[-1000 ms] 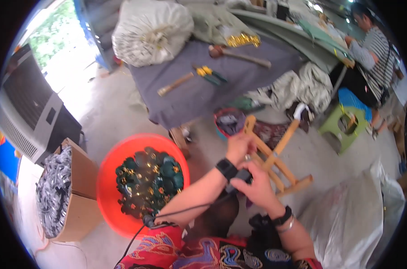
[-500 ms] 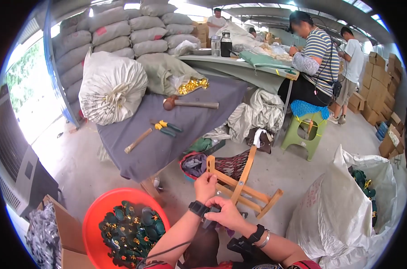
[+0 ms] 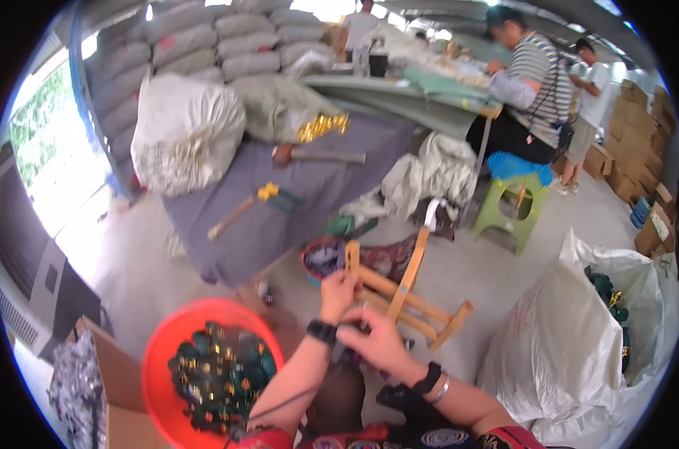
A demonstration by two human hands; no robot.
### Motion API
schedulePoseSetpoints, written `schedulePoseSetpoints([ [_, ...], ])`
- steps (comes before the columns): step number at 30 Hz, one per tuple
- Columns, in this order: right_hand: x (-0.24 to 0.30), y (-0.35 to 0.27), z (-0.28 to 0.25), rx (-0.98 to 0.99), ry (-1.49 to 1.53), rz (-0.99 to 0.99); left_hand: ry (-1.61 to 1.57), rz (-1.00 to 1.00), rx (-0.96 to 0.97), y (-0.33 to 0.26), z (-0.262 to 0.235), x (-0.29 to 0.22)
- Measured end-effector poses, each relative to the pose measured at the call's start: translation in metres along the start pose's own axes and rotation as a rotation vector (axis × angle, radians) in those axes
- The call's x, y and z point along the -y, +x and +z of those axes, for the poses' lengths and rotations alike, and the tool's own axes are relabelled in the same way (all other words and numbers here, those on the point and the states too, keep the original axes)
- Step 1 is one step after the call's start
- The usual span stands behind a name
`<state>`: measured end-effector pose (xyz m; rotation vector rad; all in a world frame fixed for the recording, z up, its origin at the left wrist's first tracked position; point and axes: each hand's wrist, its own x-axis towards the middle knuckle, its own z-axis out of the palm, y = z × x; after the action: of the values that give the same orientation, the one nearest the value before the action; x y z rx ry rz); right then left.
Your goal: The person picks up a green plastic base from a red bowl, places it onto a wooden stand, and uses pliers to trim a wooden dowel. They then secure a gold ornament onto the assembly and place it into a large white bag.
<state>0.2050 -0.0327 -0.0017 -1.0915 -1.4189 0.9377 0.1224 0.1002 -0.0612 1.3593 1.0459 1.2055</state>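
Observation:
My left hand (image 3: 340, 290) is raised near the end of a wooden folding frame (image 3: 407, 288), its fingertips pressed together. Whatever may be between them is too small and blurred to make out. A black band with a dark unit (image 3: 322, 332) is strapped round my left wrist. Just to the right of that wrist is my right hand (image 3: 374, 340), its thumb and fingers closed over a small dark thing that I cannot identify. Another black band (image 3: 429, 378) and a metal bangle (image 3: 442, 388) circle the right wrist.
An orange-red basin (image 3: 154, 352) of dark green and gold pieces stands at left, beside a cardboard box (image 3: 122, 374). An open white sack (image 3: 537, 337) is at right. A hammer (image 3: 317, 156) and pliers (image 3: 276, 196) lie on a cloth-covered table. A person sits on a green stool (image 3: 513, 209).
The view has shifted a little and blurred. Both hands sit slightly higher in the picture, still close together and closed, the right still beside the left wrist.

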Motion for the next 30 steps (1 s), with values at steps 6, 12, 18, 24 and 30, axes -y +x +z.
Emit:
schedulePoseSetpoints([
  [6, -0.001, 0.006, -0.031, -0.072, 0.168, 0.026, -0.850, -0.451, 0.086, 0.011, -0.002, -0.039],
  [12, 0.004, 0.002, -0.010, 0.057, -0.104, -0.196, -1.068, -0.507, 0.159, 0.009, -0.008, -0.035],
  [18, -0.001, 0.001, 0.001, 0.006, -0.458, -0.432, -1.151, -0.454, 0.313, 0.014, -0.008, -0.020],
  [24, -0.011, -0.010, 0.003, 0.119, -0.250, -0.213, -1.085, -0.417, 0.112, -0.001, -0.010, -0.024],
  [30, -0.021, -0.001, -0.006, 0.126, 0.033, 0.011, -0.868, -0.419, 0.123, -0.003, -0.004, -0.033],
])
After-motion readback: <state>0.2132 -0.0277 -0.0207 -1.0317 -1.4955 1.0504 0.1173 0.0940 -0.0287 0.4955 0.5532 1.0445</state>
